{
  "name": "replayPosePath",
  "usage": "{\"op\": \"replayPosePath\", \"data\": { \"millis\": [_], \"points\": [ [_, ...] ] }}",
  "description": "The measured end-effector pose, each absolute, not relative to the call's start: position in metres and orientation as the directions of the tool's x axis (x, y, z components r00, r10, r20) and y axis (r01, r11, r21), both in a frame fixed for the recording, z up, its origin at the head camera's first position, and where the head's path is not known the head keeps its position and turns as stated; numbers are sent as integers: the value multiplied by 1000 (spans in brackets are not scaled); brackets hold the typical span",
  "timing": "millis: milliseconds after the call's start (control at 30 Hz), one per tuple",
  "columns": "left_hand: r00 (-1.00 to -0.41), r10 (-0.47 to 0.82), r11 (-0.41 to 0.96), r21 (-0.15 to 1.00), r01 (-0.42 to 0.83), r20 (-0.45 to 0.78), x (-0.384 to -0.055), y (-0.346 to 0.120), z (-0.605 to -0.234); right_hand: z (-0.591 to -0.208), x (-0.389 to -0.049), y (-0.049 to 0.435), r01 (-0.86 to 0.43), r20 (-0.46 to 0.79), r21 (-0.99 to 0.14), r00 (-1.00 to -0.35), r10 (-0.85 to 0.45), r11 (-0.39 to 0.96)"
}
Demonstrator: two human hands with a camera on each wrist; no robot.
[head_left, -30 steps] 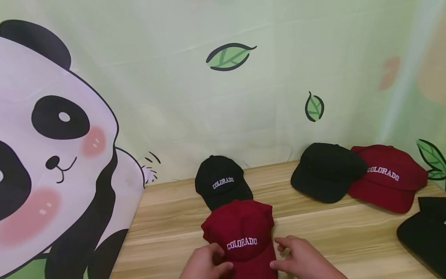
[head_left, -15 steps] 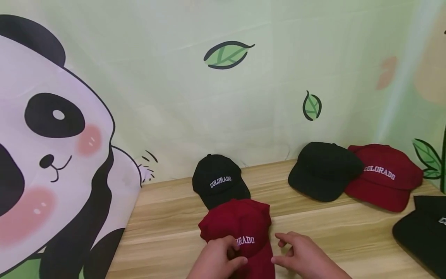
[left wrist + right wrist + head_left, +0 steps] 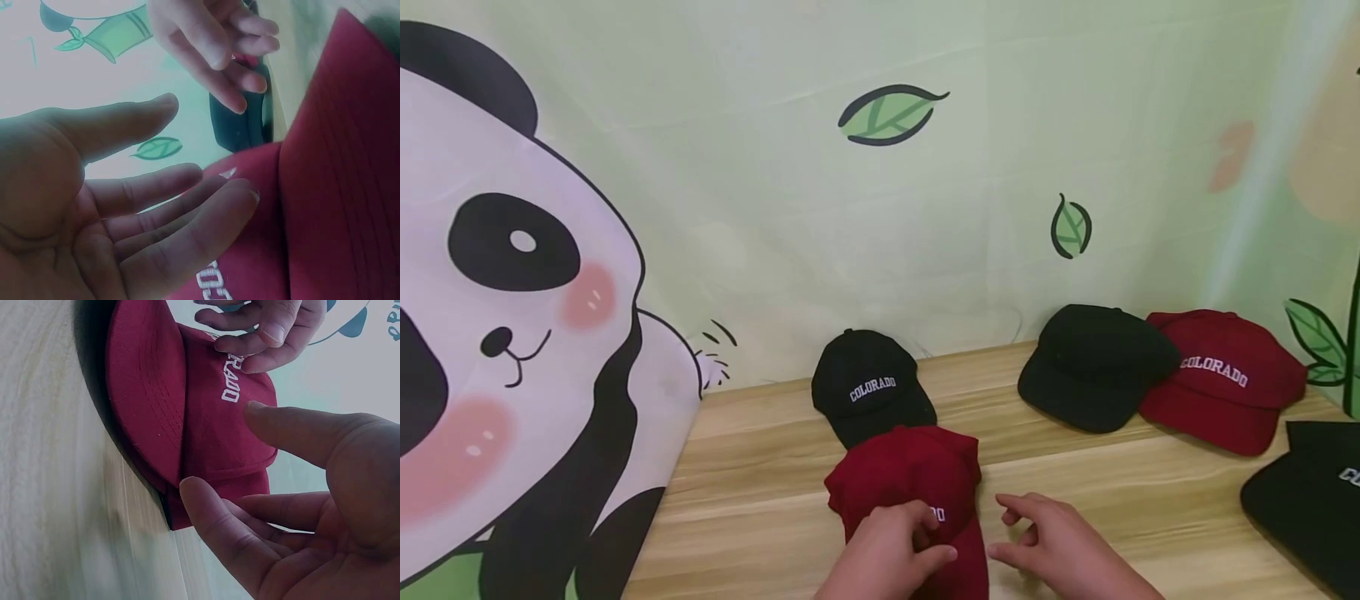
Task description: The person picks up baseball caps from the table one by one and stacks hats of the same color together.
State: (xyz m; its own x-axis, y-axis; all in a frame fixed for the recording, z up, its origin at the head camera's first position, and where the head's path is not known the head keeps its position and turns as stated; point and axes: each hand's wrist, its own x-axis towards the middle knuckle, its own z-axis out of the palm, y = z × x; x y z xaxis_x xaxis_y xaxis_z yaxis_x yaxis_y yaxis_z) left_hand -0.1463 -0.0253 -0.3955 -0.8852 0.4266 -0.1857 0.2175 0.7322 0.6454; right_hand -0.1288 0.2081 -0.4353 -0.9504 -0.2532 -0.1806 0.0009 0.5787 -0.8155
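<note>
While holding L hand [image 3: 895,546] over dark red curved-brim cloth cap [image 3: 917,471], on wood-grain tabletop [image 3: 752,483] at lower ctr of head frame, had fingers loosely bent, apart from thumb; couldn't tell re contact. Held R hand [image 3: 1054,537] just right of cap, w/ fingers relaxed, parted from thumb. Saw rounded black cloth cap [image 3: 867,379] just behind.

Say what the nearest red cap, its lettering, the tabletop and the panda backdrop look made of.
Red cap: matte woven cloth, maybe cotton; stitch rows line its brim.
Lettering: white, probably embroidered thread; flat print not ruled out.
Tabletop: wood or wood-look laminate, low sheen; streaky grain shows, core doesn't.
Panda backdrop: likely printed fabric, faint sheen; creases show.
</note>
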Motion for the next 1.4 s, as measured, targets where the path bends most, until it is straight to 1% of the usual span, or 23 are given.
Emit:
{"op": "replayPosePath", "data": {
  "millis": [367,600,800,1033,1400],
  "points": [
    [-859,481,705,659,260,-176,-149,-4,-404,-437,-125,219,-25,-146,-834,-953,-264,552],
    [-826,532,664,697,270,-186,-152,8,-408,-436,-127,225,5,-172,-834,-952,-251,551],
    [-806,568,637,709,303,-167,-153,16,-410,-437,-126,230,13,-177,-823,-956,-235,569],
    [-804,571,639,704,311,-163,-155,27,-412,-436,-125,237,14,-170,-810,-963,-211,586],
    [-806,573,661,667,345,-150,-158,38,-410,-430,-124,250,1,-99,-794,-987,-128,608]
  ]
}}
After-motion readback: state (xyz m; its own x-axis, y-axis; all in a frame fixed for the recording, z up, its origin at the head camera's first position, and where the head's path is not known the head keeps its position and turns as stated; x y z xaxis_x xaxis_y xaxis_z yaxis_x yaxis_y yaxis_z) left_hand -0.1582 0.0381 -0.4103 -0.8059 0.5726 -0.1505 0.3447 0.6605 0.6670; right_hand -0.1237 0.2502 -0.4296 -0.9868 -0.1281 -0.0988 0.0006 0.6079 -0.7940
